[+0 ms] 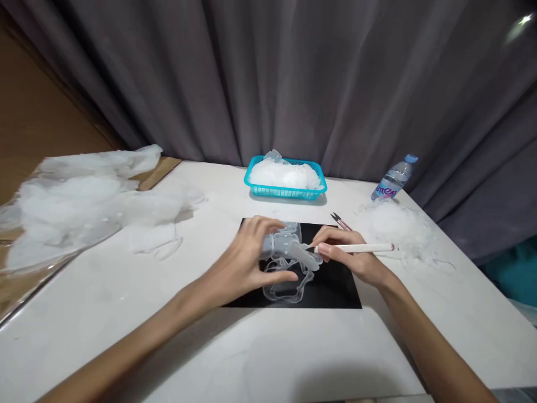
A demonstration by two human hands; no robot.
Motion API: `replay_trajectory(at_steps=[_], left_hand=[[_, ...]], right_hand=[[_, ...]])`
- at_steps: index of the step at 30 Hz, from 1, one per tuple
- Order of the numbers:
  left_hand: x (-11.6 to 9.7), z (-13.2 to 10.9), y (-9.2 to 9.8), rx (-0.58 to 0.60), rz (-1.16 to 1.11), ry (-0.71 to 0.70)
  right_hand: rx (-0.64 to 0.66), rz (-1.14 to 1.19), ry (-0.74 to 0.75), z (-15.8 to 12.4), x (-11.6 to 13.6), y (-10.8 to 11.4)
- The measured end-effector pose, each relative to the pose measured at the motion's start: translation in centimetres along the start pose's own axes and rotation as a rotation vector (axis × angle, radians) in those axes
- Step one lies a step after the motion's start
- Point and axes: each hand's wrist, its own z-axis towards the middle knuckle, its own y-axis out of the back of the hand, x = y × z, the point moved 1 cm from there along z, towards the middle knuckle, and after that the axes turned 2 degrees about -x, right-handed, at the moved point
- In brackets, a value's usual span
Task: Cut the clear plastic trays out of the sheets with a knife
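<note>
My left hand (247, 257) is closed on a translucent white rubbery part (289, 246), holding it just above a black mat (335, 285) in the middle of the white table. My right hand (352, 254) pinches a thin white pen-like tool (361, 247), whose tip touches the part's right edge. Loose clear trimmings of the part hang down onto the mat below my left hand.
A turquoise basket (285, 193) of white pieces stands behind the mat. Small snips (340, 221) lie by the mat's far right corner, beside a heap of white scraps (398, 226). A water bottle (394, 179) lies at the right back. Plastic bags of white material (84, 201) fill the left side.
</note>
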Motion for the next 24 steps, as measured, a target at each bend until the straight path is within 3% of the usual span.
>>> replay_trajectory(at_steps=[3,5,9,11,14,19,24], left_hand=[[0.5,1.0,-1.5,0.372,-0.267,0.098],[1.1,0.9,-2.5,0.444,-0.416,0.248],[2.3,0.2,-3.1,0.309,-0.611,0.407],[2.5,0.0,-3.0,0.284,-0.692,0.457],[2.7,0.1,-2.7,0.214,-0.748,0.497],[2.6,0.1,-2.5,0.159,-0.75,0.509],[2.7,-0.1,-2.7,0.139,-0.723,0.522]], right_hand=[[0.119,-0.112,0.065,1.0,1.2,-0.1],[0.085,-0.247,0.097,1.1,0.8,-0.1],[-0.215,-0.538,0.145,-0.1,-1.8,-0.7],[-0.279,-0.558,0.201,-0.6,-2.8,-1.6],[-0.222,-0.496,0.232,-1.0,-3.1,-3.1],[-0.087,-0.331,0.033,-1.0,-2.6,-5.0],[-0.115,-0.022,-0.105,-0.7,-3.5,-5.9]])
